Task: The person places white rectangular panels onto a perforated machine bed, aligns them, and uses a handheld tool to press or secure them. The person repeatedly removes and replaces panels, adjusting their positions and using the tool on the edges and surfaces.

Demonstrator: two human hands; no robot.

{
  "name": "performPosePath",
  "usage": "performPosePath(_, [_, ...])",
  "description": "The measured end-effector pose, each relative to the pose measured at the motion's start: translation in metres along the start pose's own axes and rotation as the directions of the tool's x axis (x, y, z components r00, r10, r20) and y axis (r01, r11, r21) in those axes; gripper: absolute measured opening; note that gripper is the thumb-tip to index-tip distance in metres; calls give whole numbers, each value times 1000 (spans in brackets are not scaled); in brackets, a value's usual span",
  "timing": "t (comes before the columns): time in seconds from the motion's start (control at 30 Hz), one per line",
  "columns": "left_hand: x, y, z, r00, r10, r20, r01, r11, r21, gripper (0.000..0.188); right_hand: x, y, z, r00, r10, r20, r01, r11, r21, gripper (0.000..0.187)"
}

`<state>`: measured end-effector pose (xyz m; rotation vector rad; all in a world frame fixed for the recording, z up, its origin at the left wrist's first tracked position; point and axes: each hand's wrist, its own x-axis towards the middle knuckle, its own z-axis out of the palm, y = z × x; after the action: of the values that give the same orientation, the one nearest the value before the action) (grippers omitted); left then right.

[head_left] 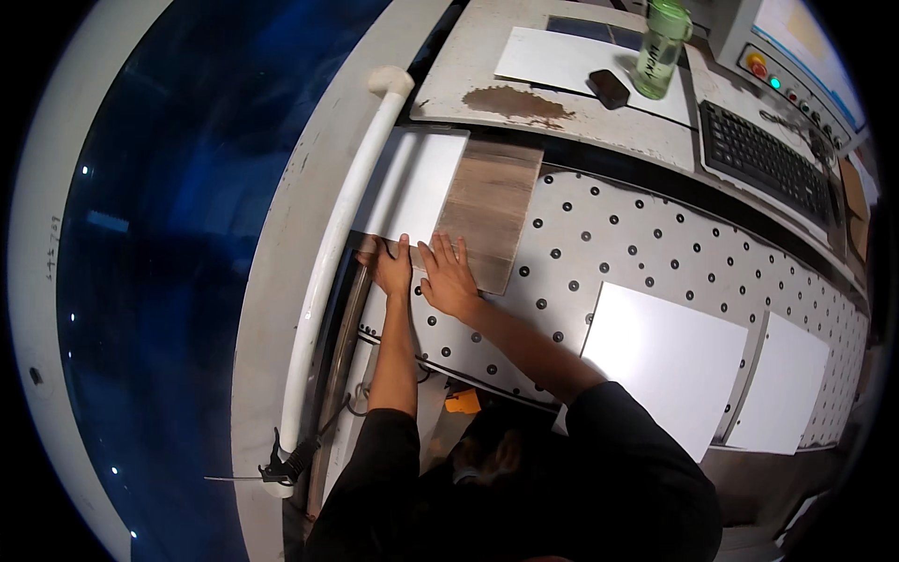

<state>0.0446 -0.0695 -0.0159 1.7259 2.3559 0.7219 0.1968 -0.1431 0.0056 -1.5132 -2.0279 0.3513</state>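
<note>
A white panel point(417, 173) and a brown wood-grain panel point(493, 197) lie side by side on the metal table at the left end. My left hand point(389, 270) is at the near edge of the white panel, its thumb stretched forward and apart from the fingers. Those fingers bend toward the left side and are partly hidden. Beside it, my right hand point(449, 279) rests flat with fingers spread, touching the near left part of the wood-grain panel.
The table point(571, 248) is dotted with black round studs. Two white boards point(670, 361) point(779, 384) lie at right. A white pipe point(342, 225) borders a dark blue window point(187, 234). Behind are a green bottle point(661, 56), a dark object point(609, 89), a keyboard point(763, 155) and a control panel point(796, 89).
</note>
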Motion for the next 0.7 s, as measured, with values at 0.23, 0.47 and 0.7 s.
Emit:
performPosePath(0.23, [-4,2,1,999,-40,23,41,998,-55,97,0,-1,-3,997,-22,-75,23,1000,13,71])
performPosePath(0.47, [-4,1,-1,999,-20,-41,19,1000,-15,96,-11,-12,-5,971,-157,-182,166,986,35,64])
performPosePath(0.7, [-5,13,-5,1000,8,-19,-10,996,-88,99,-63,-26,-18,956,-282,-85,280,959,-40,54])
